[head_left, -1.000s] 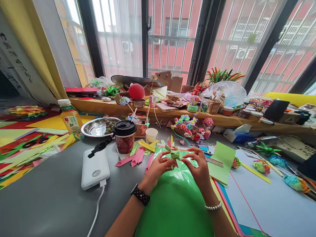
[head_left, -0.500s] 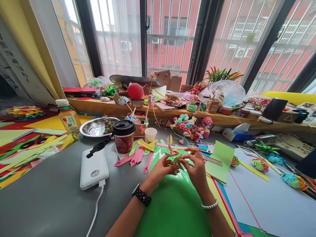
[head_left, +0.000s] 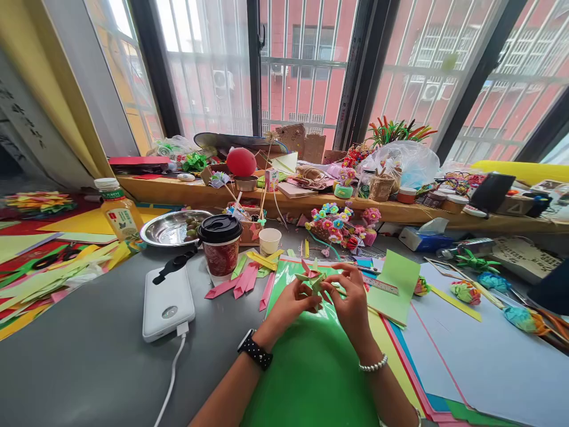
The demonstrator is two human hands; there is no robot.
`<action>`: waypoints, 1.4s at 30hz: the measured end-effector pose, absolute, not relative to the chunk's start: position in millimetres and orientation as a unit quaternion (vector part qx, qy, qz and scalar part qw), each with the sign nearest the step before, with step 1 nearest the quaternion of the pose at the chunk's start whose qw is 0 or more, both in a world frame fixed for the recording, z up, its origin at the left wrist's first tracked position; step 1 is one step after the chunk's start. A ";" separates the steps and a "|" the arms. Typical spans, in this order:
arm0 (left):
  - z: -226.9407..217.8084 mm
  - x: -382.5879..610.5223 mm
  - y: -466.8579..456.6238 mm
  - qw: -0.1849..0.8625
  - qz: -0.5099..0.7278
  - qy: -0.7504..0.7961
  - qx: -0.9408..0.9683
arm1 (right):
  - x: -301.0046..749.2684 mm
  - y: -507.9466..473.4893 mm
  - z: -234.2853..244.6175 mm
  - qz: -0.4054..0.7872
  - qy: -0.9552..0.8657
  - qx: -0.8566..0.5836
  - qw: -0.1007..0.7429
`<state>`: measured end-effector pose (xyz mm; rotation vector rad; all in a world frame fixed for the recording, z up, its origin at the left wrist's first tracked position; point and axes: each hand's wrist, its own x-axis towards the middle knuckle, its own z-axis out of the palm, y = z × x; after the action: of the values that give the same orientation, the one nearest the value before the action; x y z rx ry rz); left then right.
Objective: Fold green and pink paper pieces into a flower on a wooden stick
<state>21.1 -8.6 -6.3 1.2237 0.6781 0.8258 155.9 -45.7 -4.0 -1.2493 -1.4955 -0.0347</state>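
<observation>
Between my hands is a small folded paper flower (head_left: pixel 313 279) with green and pink pointed petals. My left hand (head_left: pixel 291 305) grips its left side and underside, fingers curled. With thumb and fingertips, my right hand (head_left: pixel 351 296) pinches the flower's right side. Both hands hover over a glossy green sheet (head_left: pixel 302 367). Parts of the flower are covered by my fingers. Left of the sheet lie folded pink paper strips (head_left: pixel 246 279) with yellow strips (head_left: pixel 263 260) beside them.
A lidded coffee cup (head_left: pixel 221 252), a paper cup (head_left: pixel 269 242) and a metal bowl (head_left: pixel 155 231) stand behind. A white power bank (head_left: pixel 166 305) with a cable lies left. White card (head_left: pixel 462 350) and a green folded card (head_left: pixel 395 284) lie right. A cluttered ledge (head_left: pixel 284 201) runs along the window.
The view has shifted slightly. Both hands keep hold of the paper flower in nearly the same place, with only small finger and wrist movement on the right.
</observation>
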 end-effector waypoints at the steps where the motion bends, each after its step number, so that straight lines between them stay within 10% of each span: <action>1: -6.0 21.2 -8.9 0.687 0.370 0.302 0.547 | 155.6 -45.8 -3.9 -0.015 -0.633 -0.531 0.563; 26: 1.8 4.6 -6.6 0.753 0.264 0.174 0.577 | 171.6 -49.2 4.8 0.184 -0.727 -0.449 0.486; 42: 4.4 0.4 -5.3 0.591 0.394 0.247 0.660 | 167.0 -47.6 -0.4 0.167 -0.680 -0.477 0.531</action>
<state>0.4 -5.3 4.4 1.5349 0.5748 0.9167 167.0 -47.6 -0.4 -1.1391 -1.6223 0.3995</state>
